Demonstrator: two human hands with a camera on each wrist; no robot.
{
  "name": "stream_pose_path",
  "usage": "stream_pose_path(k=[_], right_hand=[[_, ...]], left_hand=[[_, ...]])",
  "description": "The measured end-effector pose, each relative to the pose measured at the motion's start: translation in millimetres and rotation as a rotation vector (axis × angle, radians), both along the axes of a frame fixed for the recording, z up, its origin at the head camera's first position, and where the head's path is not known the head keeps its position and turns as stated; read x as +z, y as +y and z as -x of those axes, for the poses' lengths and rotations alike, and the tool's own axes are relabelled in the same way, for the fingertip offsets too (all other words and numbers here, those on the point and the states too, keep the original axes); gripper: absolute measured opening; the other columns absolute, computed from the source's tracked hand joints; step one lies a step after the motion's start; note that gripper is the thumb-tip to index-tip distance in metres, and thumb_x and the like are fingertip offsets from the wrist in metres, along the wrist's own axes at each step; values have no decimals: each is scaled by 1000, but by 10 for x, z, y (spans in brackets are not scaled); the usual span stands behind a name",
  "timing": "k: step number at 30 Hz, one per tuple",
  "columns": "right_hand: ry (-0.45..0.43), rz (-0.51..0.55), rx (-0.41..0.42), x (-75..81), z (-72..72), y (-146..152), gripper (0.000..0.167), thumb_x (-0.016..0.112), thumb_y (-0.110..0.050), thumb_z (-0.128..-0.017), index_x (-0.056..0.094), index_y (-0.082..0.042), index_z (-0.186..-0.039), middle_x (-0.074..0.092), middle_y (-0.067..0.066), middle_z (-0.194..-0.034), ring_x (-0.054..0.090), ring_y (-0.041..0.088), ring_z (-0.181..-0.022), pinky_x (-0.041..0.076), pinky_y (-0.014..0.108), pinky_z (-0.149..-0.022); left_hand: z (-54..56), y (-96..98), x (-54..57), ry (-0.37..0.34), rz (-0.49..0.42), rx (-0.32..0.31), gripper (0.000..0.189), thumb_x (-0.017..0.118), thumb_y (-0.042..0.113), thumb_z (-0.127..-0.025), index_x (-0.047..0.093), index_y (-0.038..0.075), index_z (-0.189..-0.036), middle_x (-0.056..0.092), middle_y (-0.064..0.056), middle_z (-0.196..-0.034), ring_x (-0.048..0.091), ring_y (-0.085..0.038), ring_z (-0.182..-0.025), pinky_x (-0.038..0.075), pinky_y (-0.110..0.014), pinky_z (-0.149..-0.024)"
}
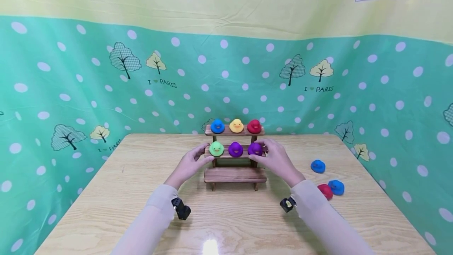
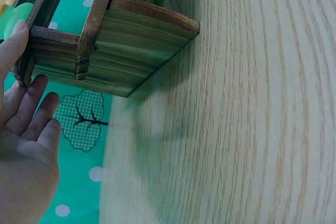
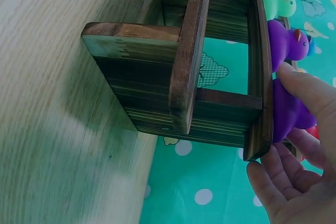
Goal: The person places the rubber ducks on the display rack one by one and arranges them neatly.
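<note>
A wooden three-tier display stand (image 1: pixel 235 175) stands on the table. My right hand (image 1: pixel 278 162) pinches the purple rubber duck (image 3: pixel 287 111) at the right end of the middle tier between thumb and fingers; the duck sits on the tier. At that tier's left end is my left hand (image 1: pixel 189 164), thumb in front near a green duck (image 1: pixel 216 149) and loosely bent fingers by the stand's edge (image 2: pixel 23 66). Another purple duck (image 1: pixel 235 149) sits mid-tier. Blue (image 1: pixel 217 126), yellow (image 1: pixel 236 125) and red (image 1: pixel 254 126) ducks line the top tier. The bottom tier holds no duck.
On the table at right lie two blue ducks, one farther back (image 1: pixel 318 166) and one nearer (image 1: pixel 336 187), beside a red duck (image 1: pixel 325 191) partly hidden by my right sleeve. A green dotted cloth (image 1: pixel 226 62) hangs behind the wooden table (image 1: pixel 141 168).
</note>
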State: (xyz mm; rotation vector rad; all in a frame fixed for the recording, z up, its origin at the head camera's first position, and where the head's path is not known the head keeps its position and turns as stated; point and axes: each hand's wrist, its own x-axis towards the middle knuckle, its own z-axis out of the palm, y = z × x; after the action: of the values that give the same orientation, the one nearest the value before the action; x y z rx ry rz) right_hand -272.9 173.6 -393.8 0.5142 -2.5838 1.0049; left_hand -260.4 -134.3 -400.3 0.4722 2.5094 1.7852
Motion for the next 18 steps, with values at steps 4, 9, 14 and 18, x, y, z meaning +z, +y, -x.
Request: stream_pose_path(k=[4, 9, 14, 18], right_hand=[[-8, 1, 4, 4, 5, 0, 52, 87, -32, -81, 65, -5, -119, 66, 8, -106, 63, 31, -96, 54, 38, -77], [-19, -13, 12, 16, -11, 10, 58, 88, -31, -80, 63, -4, -124, 64, 9, -110, 62, 28, -98, 56, 39, -79], [-34, -18, 19, 28, -33, 16, 59, 88, -28, -80, 62, -4, -126, 63, 9, -112, 62, 25, -98, 56, 40, -80], [-63, -16, 20, 39, -45, 36, 60, 87, -29, -81, 61, -5, -129, 63, 8, -115, 62, 25, -100, 57, 42, -83]], left_hand=[[5, 0, -1, 4, 3, 3, 66, 70, 19, -97, 40, -6, -149, 45, -27, -148, 39, -39, -140, 29, -46, -118], [192, -50, -239, 17, 9, 13, 71, 73, 31, -94, 42, -1, -151, 47, -20, -148, 41, -34, -140, 30, -43, -118], [271, -82, -345, 27, 2, 10, 73, 74, 34, -93, 43, 1, -150, 47, -20, -149, 40, -34, -140, 28, -44, -119], [267, -84, -337, 12, 13, 16, 74, 74, 36, -92, 43, 4, -151, 48, -17, -149, 41, -31, -140, 30, -41, -118]])
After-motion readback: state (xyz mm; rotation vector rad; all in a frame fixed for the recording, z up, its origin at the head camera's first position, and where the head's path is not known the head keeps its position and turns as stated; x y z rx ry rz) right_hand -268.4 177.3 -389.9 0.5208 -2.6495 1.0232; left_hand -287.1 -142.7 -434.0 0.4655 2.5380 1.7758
